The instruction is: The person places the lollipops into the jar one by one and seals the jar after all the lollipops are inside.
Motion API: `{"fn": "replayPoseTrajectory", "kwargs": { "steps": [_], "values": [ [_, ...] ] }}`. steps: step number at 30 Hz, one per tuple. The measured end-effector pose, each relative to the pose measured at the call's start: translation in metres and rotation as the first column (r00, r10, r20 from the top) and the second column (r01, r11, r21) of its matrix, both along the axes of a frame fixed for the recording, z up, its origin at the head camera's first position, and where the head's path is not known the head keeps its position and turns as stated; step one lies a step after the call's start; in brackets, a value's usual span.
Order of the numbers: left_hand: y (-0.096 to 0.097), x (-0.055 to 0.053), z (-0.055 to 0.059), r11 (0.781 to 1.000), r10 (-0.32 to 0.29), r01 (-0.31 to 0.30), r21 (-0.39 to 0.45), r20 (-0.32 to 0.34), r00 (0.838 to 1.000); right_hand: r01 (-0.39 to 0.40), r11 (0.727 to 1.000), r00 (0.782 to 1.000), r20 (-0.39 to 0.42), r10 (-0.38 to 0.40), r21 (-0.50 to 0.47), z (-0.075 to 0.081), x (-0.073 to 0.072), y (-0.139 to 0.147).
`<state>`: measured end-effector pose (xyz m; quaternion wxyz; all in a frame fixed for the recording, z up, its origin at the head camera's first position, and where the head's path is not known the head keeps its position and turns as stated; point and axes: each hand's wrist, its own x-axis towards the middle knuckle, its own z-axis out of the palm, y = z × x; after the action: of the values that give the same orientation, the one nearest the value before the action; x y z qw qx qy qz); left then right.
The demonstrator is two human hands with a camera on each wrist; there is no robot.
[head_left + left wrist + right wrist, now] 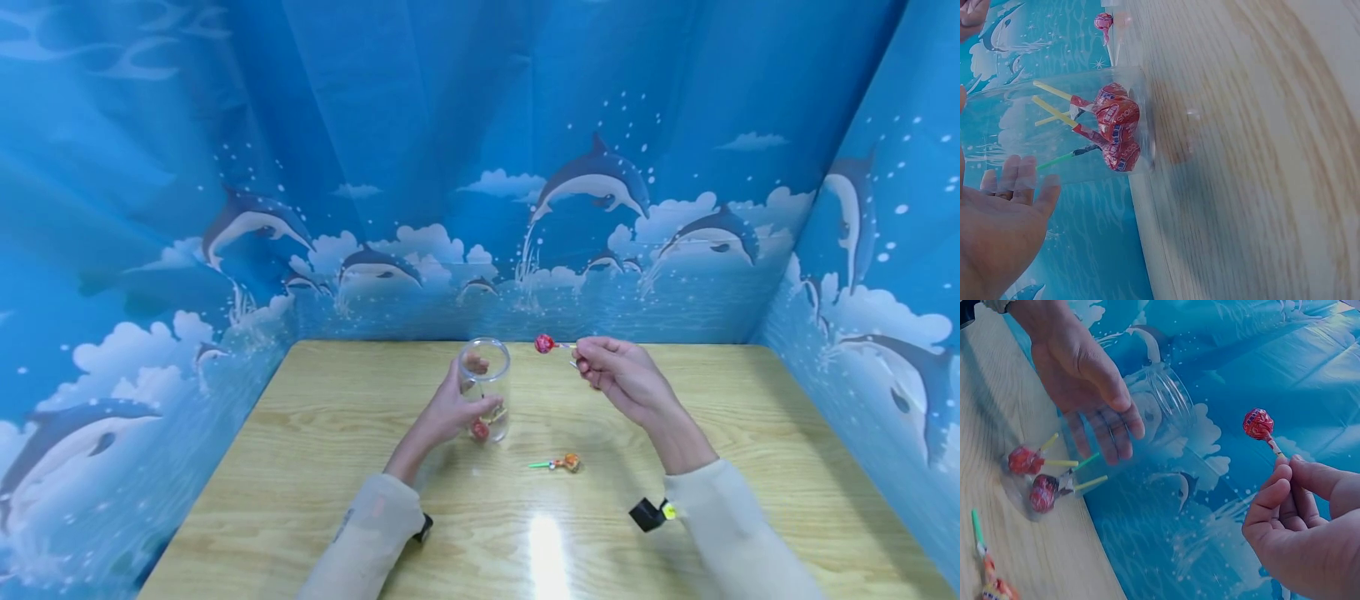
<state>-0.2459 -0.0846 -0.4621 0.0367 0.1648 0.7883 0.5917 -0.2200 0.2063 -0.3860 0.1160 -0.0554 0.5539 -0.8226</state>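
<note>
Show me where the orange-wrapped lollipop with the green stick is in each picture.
Head: the orange-wrapped lollipop lies on the table, below and right of picture centre.
Left wrist: not in it.
Right wrist: bottom-left corner, its candy end cut off by the lower edge.
Shared landmark: the clear jar.

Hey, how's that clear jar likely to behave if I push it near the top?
The clear jar may well tip, being taller than it is wide. The wrapped lollipops bunched at its base might steady it slightly. It looks smooth and shiny, so it could also feel slippery.
</note>
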Motion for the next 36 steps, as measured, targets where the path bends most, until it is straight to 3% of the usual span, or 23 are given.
{"fn": "replayPoseTrajectory", "kwargs": {
  "steps": [18,36],
  "values": [
    [0.001,0.000,0.001,0.999,-0.008,0.009,0.038,-0.033,0.999,-0.043,0.999,0.999,0.002,0.043,-0.033,0.007,-0.017,-0.044],
    [0.001,0.001,0.001,0.999,-0.005,0.006,0.050,-0.031,1.000,-0.054,0.995,0.999,0.005,0.054,0.087,0.009,-0.034,-0.072]
  ]
}}
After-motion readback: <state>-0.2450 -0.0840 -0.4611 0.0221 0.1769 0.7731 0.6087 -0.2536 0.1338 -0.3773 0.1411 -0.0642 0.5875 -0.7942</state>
